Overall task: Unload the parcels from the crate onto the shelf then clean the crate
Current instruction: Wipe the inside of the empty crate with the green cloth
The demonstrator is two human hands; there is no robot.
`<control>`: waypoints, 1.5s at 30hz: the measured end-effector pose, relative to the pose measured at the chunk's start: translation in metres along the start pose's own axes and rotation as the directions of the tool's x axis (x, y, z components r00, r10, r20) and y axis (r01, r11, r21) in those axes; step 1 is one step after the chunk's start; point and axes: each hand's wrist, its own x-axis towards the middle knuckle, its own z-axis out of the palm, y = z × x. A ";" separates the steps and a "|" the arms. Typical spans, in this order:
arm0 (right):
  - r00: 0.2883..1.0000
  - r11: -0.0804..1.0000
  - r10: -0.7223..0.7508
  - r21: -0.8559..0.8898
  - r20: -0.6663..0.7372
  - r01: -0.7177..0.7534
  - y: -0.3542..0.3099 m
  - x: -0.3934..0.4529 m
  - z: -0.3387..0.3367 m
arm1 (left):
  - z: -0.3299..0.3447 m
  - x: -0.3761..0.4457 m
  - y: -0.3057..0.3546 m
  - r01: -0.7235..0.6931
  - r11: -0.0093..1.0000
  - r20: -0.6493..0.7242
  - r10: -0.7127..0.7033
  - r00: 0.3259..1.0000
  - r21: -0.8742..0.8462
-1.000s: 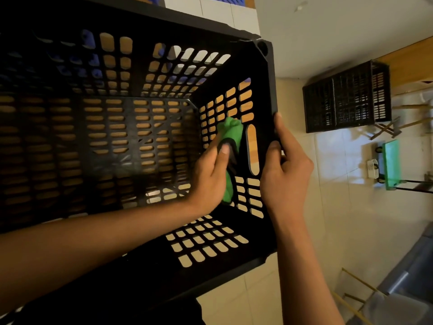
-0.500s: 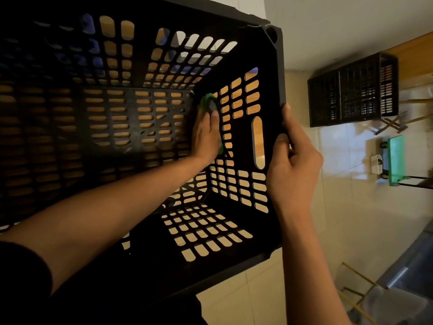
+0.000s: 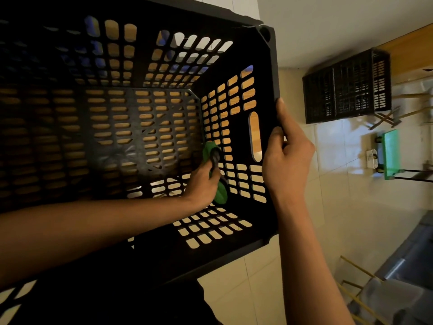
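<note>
The right hand (image 3: 287, 158) clamps the rim of the empty black slotted plastic crate (image 3: 150, 252) (steadying it, I'd guess) while the left hand (image 3: 202, 184), closed round a crumpled green cloth (image 3: 220, 194), presses it against the inner wall.

A storeroom-like place: tiled floor (image 3: 332, 231), a second black slotted crate (image 3: 346, 90) and a green platform trolley (image 3: 389, 153).

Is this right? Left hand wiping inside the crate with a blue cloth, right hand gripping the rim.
Not quite: the cloth is green, not blue, as the head view shows. The rest holds: left hand wipes inside the crate, right hand grips its rim.
</note>
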 end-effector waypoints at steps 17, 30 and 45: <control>1.000 0.998 0.000 -0.070 -0.015 -0.001 -0.009 0.000 -0.001 | 0.000 -0.014 0.049 0.240 0.925 0.008 -0.249 0.968 -0.296; 0.992 0.991 0.122 0.047 0.043 -0.124 -0.013 0.002 -0.009 | 0.023 -0.064 0.085 0.295 0.899 0.230 -0.227 0.946 -0.324; 0.983 0.984 0.175 0.032 0.054 -0.177 -0.018 -0.002 -0.027 | 0.038 -0.060 0.114 0.224 0.943 0.125 -0.198 0.972 -0.247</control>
